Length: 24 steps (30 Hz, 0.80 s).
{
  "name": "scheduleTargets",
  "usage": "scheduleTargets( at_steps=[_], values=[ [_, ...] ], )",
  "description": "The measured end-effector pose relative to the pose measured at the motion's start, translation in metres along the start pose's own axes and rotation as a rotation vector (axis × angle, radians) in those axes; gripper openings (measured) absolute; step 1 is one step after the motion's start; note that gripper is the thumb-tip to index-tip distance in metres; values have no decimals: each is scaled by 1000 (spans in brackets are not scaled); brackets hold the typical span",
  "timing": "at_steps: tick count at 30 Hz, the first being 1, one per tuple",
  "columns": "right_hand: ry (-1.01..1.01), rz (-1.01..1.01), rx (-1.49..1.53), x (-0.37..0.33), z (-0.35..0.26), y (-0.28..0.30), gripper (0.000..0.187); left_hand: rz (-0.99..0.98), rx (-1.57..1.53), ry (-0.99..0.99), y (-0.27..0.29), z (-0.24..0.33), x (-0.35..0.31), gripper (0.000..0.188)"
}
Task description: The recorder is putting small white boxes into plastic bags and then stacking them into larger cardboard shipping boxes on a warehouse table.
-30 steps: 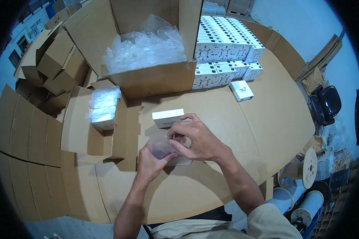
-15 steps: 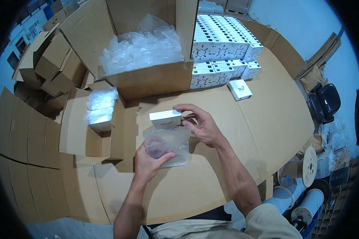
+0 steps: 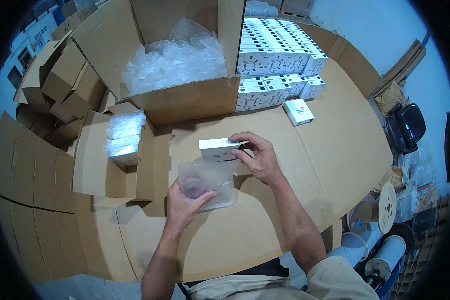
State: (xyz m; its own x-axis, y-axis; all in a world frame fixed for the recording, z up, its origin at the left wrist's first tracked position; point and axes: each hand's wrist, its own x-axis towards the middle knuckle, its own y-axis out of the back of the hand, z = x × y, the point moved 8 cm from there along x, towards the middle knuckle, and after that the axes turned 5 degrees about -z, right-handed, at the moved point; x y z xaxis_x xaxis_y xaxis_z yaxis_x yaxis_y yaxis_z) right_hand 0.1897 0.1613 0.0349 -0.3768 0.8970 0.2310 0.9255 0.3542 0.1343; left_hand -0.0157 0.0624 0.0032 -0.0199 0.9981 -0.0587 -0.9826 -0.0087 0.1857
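My left hand is closed round a clear bubble-wrap bag, with the thumb over its front and the bag's mouth facing away from me. Just above that mouth, my right hand pinches a small white box by its right end. The box's lower edge is at the bag's opening; whether it touches the plastic I cannot tell. Left of my hands, an open cardboard carton holds several wrapped white boxes at its far end.
A large cardboard box full of clear plastic bags stands at the back. Beside it rise stacked white boxes, with one loose white box in front. Empty cartons lie at left; spools stand at lower right.
My right hand has moved the white box slightly to the right over the bag's mouth. The left hand keeps its hold on the bag, nearly in place.
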Motion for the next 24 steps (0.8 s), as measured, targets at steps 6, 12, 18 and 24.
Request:
scheduleTargets(
  at_steps=[6,12,18,24],
  values=[
    [72,16,-51,0,-1,0,33,50,14,5,3,2,0,58],
    [-2,10,-61,0,-13,0,37,48,-22,8,5,-2,0,56],
    [141,-25,-220,0,-28,-2,46,64,-19,-3,5,1,0,56],
    [90,-70,-220,-1,-19,-3,45,44,-12,8,3,-1,1,60]
  ],
)
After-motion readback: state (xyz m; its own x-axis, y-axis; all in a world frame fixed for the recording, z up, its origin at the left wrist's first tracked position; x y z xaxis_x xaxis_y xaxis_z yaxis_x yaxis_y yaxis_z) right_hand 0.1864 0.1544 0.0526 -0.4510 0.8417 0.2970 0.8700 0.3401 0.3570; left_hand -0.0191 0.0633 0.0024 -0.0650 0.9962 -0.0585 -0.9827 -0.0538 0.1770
